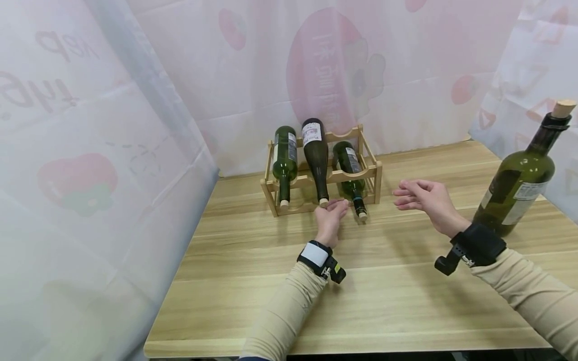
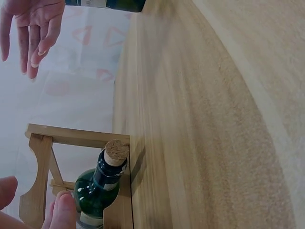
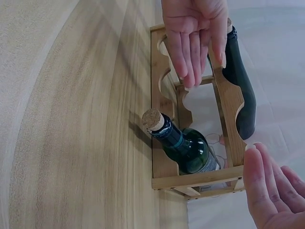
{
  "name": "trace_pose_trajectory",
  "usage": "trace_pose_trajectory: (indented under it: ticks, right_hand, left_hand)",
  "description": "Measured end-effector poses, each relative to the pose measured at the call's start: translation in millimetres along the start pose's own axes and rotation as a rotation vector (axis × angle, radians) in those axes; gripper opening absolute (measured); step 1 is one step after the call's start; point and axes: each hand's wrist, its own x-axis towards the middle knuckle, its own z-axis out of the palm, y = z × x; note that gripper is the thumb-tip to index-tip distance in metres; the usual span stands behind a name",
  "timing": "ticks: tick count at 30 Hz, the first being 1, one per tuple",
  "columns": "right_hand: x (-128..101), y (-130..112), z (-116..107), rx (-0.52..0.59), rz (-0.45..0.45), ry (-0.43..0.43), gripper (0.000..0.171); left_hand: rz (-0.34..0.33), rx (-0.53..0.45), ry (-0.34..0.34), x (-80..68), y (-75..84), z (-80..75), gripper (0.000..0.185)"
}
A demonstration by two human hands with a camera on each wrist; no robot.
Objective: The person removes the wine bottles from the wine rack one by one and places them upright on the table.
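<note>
A wooden wine rack [image 1: 378,184] holds three corked bottles lying with their necks toward me. On its upper level are a green bottle [image 1: 283,163] at the left and a darker bottle [image 1: 318,155] in the middle; a green bottle [image 1: 352,183] lies lower at the right. My left hand [image 1: 329,221] is right at the middle bottle's corked mouth, palm up with fingers extended in the right wrist view. To the right of the rack my right hand [image 1: 432,201] is held above the table, its fingers loosely extended and nothing in them.
A tall green corked bottle [image 1: 515,188] stands on the wooden table [image 1: 226,281] at the right, beside my right wrist. Printed curtains [image 1: 253,75] hang behind the table and along both sides. The lower bottle's cork [image 3: 152,119] juts out past the rack's front.
</note>
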Motion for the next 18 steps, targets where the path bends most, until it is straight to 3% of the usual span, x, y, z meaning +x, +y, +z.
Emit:
trace_pose_trajectory:
  ticks: [7,18]
  right_hand:
    - [1,1,1,-0.003,0.001,-0.001,0.013]
    - [2,0,-2,-0.003,0.001,-0.007,0.014]
  left_hand:
    - [0.09,-0.013,0.009,-0.8,14.2,-5.7,0.02]
    - [0.008,-0.133,-0.042,5.0,35.0,-12.9,0.023]
